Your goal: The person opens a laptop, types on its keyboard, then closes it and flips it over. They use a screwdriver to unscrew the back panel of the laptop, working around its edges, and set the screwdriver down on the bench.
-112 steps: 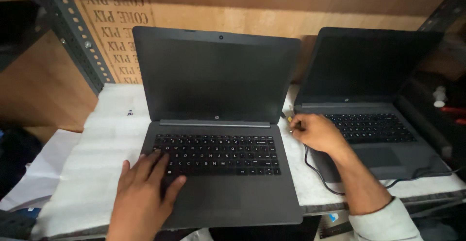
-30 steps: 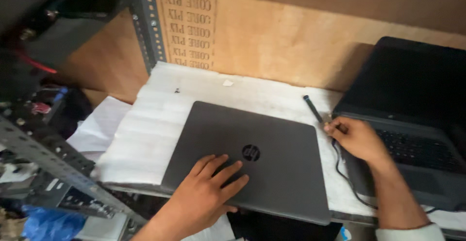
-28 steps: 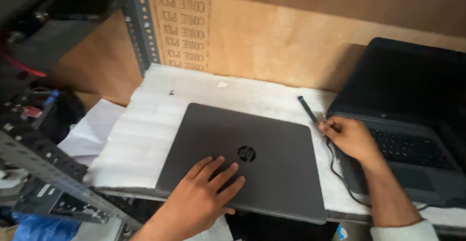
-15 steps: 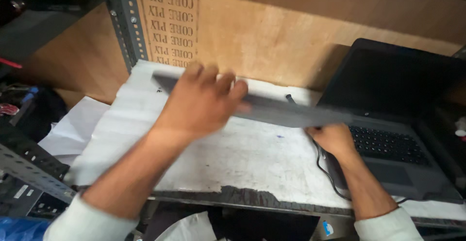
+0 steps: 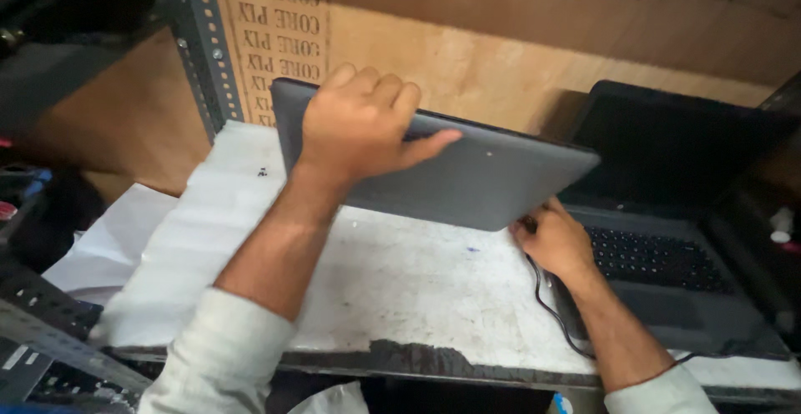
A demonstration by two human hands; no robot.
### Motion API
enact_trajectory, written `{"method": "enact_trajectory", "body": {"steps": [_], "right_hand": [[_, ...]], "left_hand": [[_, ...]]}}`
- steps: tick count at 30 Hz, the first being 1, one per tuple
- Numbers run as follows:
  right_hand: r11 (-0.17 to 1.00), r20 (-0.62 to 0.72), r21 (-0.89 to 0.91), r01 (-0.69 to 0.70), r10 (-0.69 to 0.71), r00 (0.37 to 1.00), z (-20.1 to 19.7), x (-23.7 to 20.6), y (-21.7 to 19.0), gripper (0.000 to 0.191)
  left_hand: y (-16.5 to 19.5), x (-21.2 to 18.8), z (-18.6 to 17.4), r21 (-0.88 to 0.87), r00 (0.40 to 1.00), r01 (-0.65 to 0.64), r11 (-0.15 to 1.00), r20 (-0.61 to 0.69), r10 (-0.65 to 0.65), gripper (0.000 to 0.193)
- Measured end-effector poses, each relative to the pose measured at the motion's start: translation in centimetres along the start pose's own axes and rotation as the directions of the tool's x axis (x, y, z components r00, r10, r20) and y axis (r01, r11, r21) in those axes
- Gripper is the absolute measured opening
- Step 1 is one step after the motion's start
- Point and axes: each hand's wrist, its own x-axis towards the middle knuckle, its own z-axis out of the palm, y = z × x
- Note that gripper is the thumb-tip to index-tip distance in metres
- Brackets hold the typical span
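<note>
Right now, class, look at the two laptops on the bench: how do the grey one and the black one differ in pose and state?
The grey laptop is closed; the black laptop is open, its keyboard showing. The grey laptop is lifted and tilted off the white bench top, with the left hand gripping its upper edge and the right hand at its lower corner; the black laptop rests flat, with no hand holding it. Both are slim and rectangular.

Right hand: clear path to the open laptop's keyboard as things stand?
Probably yes. The right hand rests at the open black laptop's left edge, its keyboard uncovered beside it; the lifted grey laptop sits left, held by the left hand.
</note>
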Motion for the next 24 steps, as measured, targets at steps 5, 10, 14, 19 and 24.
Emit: {"method": "enact_trajectory", "body": {"steps": [5, 10, 14, 19, 24], "right_hand": [[0.965, -0.128, 0.215, 0.152, -0.127, 0.984, 1.3, 0.7, 1.8, 0.038], [0.865, -0.091, 0.501, 0.008, 0.044, 0.995, 1.5, 1.7, 3.1, 0.029], [0.467, -0.052, 0.881, -0.068, 0.239, 0.970, 1.4, 1.1, 4.1, 0.021], [0.024, -0.164, 0.986, 0.163, 0.069, 0.984, -1.3, 0.6, 4.1, 0.019], [-0.148, -0.201, 0.969, 0.199, 0.005, 0.980, -4.5, -0.8, 2.7, 0.047]], "left_hand": [[1.7, 1.3, -3.5, 0.033, 1.000, -0.002, 0.999, 0.031, 0.001, 0.060], [0.5, 1.3, -4.0, 0.016, 0.948, 0.235, 0.972, 0.218, -0.233, 0.063], [0.5, -0.3, -2.7, 0.078, 0.873, 0.339, 0.937, 0.346, -0.345, 0.065], [0.4, -2.2, 1.0, 0.096, 0.824, 0.359, 0.928, 0.434, -0.363, 0.071], [-0.7, -4.5, 3.8, 0.015, 0.744, 0.371, 0.928, 0.594, -0.307, 0.069]]}}
